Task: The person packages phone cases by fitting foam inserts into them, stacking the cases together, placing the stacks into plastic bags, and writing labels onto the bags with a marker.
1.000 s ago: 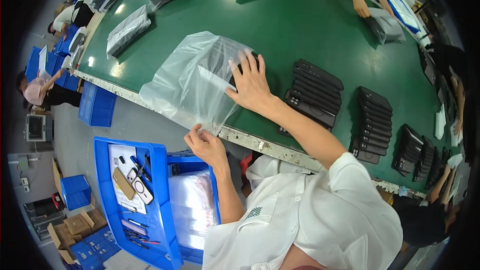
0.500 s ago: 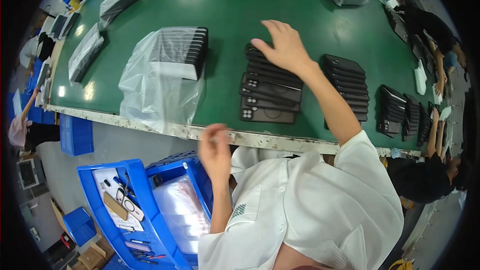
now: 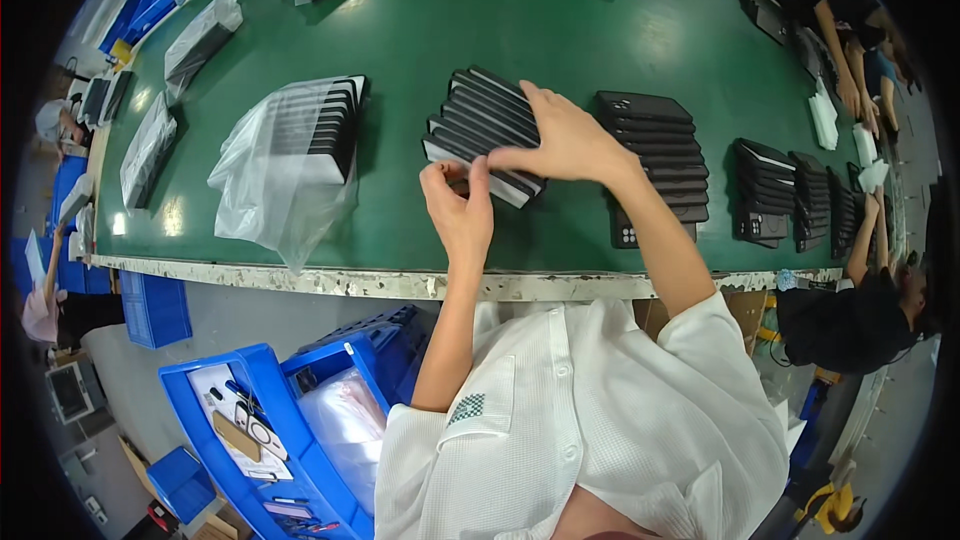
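A fanned row of black phone cases (image 3: 485, 125) stands in the middle of the green table, pale inner sides showing. My right hand (image 3: 575, 140) spans its right side, thumb at the near end and fingers farther back. At the near left corner, my left hand (image 3: 460, 215) pinches the nearest cases, its thumb close to the right thumb. To the left, a clear plastic bag (image 3: 270, 165) partly covers another row of black cases (image 3: 338, 125). Right of my right hand lies an overlapping stack of black phone cases (image 3: 650, 155). The palms' contact is hidden.
Bagged bundles (image 3: 205, 40) lie at the table's left and far sides. More case stacks (image 3: 765, 190) sit to the right, near co-workers' arms (image 3: 850, 70). Below the worn table edge (image 3: 380, 283), a blue bin (image 3: 215, 440) holds phones, pens and paper beside a crate of clear bags (image 3: 345, 420).
My left hand has come up from the table edge to the cases. My right hand has lowered onto them. The middle stack now stands turned, insides showing. The view has shifted slightly.
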Motion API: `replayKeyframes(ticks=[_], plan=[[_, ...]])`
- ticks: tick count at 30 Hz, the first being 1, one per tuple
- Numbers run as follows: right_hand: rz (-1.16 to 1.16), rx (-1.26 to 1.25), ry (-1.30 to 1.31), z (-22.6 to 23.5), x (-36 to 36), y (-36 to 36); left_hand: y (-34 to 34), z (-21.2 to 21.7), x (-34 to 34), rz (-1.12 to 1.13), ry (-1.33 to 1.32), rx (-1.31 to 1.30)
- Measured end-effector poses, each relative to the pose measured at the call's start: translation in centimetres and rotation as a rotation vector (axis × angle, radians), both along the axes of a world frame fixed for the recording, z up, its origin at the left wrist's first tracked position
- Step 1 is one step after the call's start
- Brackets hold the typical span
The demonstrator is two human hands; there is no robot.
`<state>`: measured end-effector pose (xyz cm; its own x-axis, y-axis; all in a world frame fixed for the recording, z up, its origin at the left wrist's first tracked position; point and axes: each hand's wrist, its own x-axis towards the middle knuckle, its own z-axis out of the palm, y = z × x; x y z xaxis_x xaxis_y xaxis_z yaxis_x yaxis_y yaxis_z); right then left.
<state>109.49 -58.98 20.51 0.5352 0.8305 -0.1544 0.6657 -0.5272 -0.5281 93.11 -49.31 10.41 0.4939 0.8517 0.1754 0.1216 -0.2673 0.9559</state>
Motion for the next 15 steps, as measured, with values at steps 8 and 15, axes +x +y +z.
replayKeyframes(ticks=[8, 15], plan=[[-0.075, 0.049, -0.026, -1.8, -1.8, 0.1, 1.5, -0.4, -2.6, -0.053, -0.261, -0.614], [0.177, 0.522, 0.659, -2.8, -2.6, -1.5, 1.6, 6.5, -4.9, -0.385, -0.362, -0.715]])
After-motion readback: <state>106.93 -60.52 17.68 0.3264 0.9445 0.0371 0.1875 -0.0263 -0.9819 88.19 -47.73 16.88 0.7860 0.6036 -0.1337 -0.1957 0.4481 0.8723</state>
